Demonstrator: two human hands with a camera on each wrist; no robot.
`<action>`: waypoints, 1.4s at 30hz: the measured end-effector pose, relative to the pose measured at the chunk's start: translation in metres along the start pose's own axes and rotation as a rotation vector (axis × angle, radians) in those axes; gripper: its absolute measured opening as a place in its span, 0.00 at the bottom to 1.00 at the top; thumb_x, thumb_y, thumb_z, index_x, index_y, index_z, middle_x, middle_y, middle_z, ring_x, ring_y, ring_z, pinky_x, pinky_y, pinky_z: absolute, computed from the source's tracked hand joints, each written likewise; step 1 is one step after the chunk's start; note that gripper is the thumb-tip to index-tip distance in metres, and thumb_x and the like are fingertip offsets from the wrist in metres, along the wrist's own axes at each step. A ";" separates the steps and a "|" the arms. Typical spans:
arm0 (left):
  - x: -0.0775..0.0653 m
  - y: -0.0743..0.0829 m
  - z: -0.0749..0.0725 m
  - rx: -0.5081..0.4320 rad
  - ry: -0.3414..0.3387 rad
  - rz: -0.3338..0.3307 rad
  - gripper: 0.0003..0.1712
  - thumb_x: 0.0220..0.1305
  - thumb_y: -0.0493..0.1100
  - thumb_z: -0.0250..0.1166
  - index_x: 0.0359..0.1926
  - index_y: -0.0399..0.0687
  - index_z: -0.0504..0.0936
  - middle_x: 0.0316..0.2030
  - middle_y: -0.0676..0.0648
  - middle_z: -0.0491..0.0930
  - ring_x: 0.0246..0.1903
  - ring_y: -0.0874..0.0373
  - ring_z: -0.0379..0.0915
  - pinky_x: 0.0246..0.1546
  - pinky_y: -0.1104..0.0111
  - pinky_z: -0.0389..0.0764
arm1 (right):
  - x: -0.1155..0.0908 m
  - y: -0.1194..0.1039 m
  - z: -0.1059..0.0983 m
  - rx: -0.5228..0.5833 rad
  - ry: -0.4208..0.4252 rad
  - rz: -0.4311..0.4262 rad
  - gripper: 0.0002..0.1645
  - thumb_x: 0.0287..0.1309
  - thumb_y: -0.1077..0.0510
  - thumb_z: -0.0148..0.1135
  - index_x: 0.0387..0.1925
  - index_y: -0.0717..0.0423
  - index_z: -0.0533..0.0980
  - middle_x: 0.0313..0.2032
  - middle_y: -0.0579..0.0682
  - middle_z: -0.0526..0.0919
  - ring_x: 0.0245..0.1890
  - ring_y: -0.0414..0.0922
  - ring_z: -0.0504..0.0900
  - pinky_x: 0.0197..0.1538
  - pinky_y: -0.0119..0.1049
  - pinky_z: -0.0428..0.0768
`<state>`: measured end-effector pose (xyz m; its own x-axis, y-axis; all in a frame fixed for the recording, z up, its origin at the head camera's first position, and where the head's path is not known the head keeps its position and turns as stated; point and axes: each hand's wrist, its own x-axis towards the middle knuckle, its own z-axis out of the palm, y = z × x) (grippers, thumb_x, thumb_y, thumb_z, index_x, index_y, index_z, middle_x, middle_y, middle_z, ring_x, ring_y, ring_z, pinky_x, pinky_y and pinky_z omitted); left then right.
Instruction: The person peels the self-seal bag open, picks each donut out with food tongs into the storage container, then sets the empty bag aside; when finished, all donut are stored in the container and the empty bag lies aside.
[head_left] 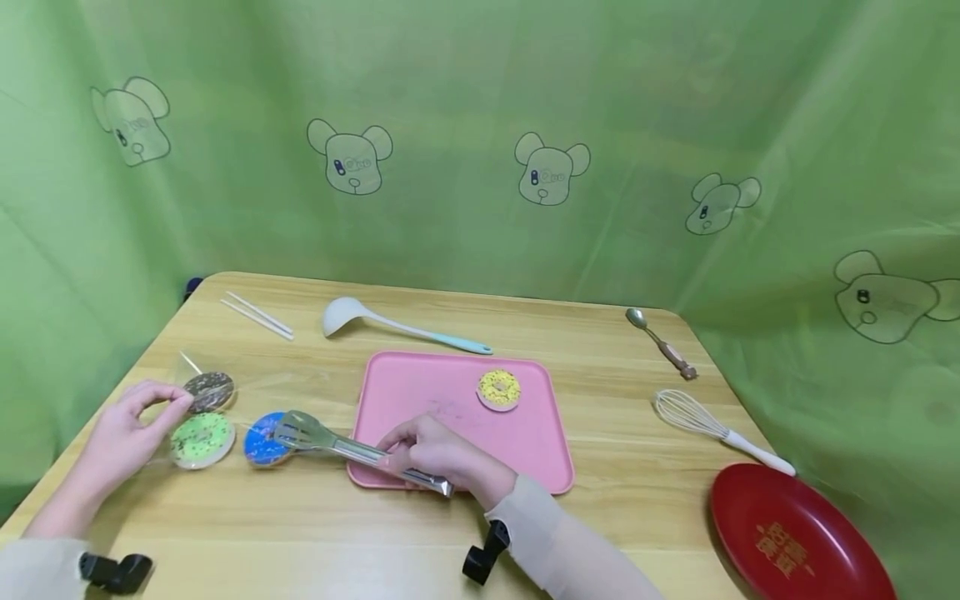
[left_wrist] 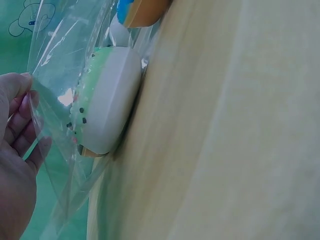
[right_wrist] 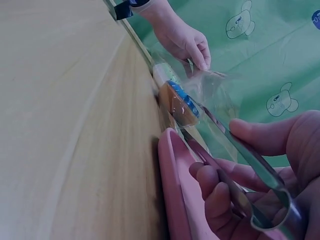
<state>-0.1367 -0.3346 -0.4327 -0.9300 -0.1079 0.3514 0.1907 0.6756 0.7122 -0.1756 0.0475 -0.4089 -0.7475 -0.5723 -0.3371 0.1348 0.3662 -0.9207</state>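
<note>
My left hand point(head_left: 133, 431) pinches the edge of a clear plastic bag point(left_wrist: 55, 95) and lifts it up. Inside the bag lie a green toy donut point(head_left: 202, 440) with dark sprinkles, a brown donut point(head_left: 210, 392) behind it and a blue donut point(head_left: 262, 440) to the right. My right hand point(head_left: 435, 450) grips metal tongs point(head_left: 360, 451), whose tips reach left to the blue donut. In the right wrist view the tong arms lie on either side of the blue donut's edge. A yellow donut point(head_left: 499, 390) sits on a pink tray point(head_left: 442, 400) under and beyond my right hand.
Behind the tray lies a ladle point(head_left: 397, 323), with white chopsticks point(head_left: 258, 316) at the far left. On the right are a spoon point(head_left: 660, 343), a whisk point(head_left: 720, 429) and a red plate point(head_left: 802, 533). A green curtain point(head_left: 465, 208) hangs around the table.
</note>
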 end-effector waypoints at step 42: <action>-0.001 -0.005 0.004 -0.050 -0.021 -0.036 0.14 0.65 0.46 0.59 0.43 0.39 0.76 0.40 0.66 0.69 0.43 0.81 0.56 0.56 0.38 0.53 | -0.048 0.023 -0.048 0.060 0.102 -0.087 0.21 0.51 0.62 0.66 0.48 0.65 0.76 0.29 0.54 0.77 0.19 0.44 0.76 0.20 0.33 0.77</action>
<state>-0.1382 -0.3349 -0.4384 -0.9427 -0.1159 0.3129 0.1722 0.6344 0.7536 -0.1677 0.1190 -0.4047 -0.8199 -0.5214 -0.2364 0.1030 0.2719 -0.9568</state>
